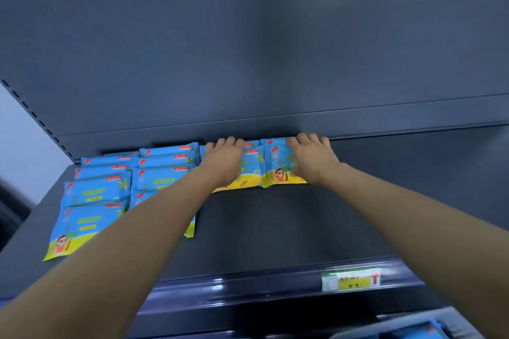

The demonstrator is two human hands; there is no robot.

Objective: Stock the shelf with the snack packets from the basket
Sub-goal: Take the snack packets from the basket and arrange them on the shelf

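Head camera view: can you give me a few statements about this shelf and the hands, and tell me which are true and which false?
1. The left hand and the right hand both lie on packets at the back of the shelf. True.
2. The packets are red and green. False: they are blue with yellow bottoms.
3. A price label sits on the shelf's front edge, toward the right. True.
4. Packets fill the shelf's right end. False: they lie only at the left and the middle.
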